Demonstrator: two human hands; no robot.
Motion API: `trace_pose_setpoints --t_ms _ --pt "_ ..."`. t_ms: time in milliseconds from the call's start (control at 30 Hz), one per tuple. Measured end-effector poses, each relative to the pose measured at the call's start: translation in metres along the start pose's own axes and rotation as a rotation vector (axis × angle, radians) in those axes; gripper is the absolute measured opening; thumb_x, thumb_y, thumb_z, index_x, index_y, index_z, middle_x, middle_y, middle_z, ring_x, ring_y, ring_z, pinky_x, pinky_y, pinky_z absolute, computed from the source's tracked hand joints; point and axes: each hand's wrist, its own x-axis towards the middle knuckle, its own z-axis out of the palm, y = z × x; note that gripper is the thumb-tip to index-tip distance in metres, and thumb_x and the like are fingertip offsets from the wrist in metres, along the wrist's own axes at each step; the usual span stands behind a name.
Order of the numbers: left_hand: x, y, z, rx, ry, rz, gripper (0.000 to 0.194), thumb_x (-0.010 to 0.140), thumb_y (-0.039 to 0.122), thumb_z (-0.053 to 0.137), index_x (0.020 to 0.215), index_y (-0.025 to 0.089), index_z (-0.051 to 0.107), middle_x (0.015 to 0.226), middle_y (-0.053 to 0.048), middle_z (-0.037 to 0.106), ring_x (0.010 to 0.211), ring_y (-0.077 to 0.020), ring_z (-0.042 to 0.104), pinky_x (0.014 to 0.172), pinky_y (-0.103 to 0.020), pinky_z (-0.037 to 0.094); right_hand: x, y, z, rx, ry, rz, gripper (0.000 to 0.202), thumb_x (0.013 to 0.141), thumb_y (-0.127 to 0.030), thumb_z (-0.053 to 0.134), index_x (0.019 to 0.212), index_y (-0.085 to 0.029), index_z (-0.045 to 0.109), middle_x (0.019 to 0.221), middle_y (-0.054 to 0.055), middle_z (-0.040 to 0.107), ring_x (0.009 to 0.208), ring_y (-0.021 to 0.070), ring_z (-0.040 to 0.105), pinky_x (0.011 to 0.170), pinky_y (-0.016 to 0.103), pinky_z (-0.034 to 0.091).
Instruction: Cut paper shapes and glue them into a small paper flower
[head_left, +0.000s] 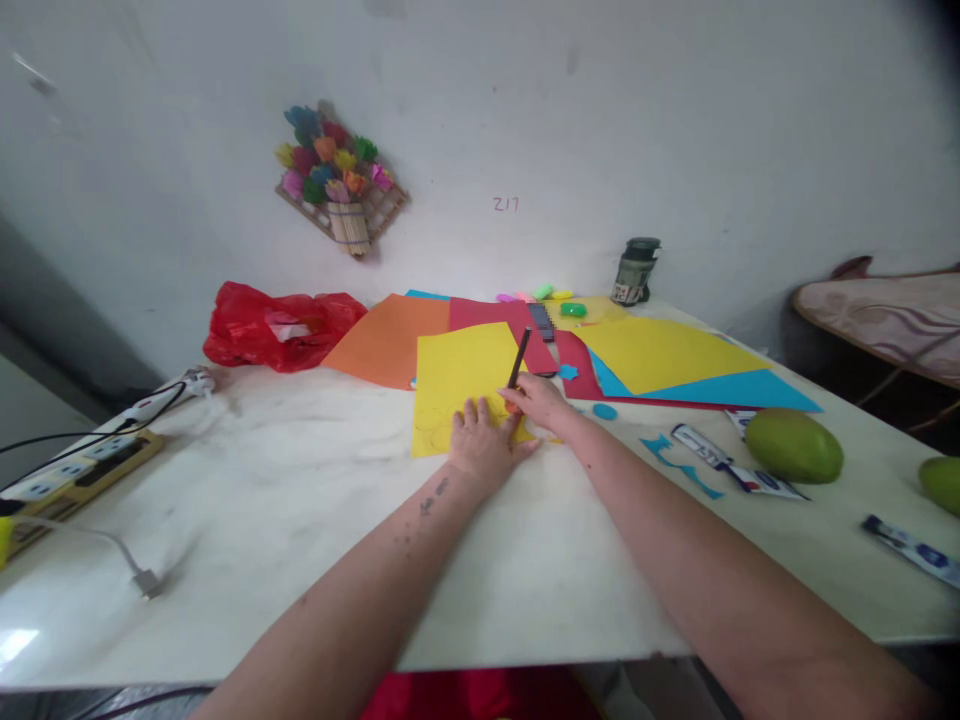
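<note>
A yellow sheet of paper lies on the white table in front of me, with faint curved pencil lines near its lower edge. My left hand rests flat on the sheet's lower part, fingers spread. Just to its right, my right hand grips a dark pencil that stands tilted over the paper. The pencil's tip is hidden by my fingers. Between the two hands a small orange piece shows, partly covered. A blue paper circle and a blue cut-out shape lie right of the sheet.
Behind lie orange paper, red paper and another yellow sheet. To the right are blue scraps, glue tubes and a green fruit. On the left are a red plastic bag and a power strip.
</note>
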Motion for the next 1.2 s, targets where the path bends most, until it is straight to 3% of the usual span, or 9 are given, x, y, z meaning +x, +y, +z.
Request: trace_pose_setpoints --t_ms 1200 --pt "0.0007 -0.0002 0.0000 -0.001 0.003 -0.002 0.070 0.075 0.067 0.013 0.133 0.032 0.029 0.138 -0.010 0.028 0.125 -0.0349 0.021 0.095 -0.049 0.020 0.0048 0.0059 0.0047 0.108 0.033 0.051 0.023 0.077 -0.036 0.051 0.079 -0.015 0.059 0.074 0.005 0.063 0.065 0.0131 0.056 0.057 0.022 0.039"
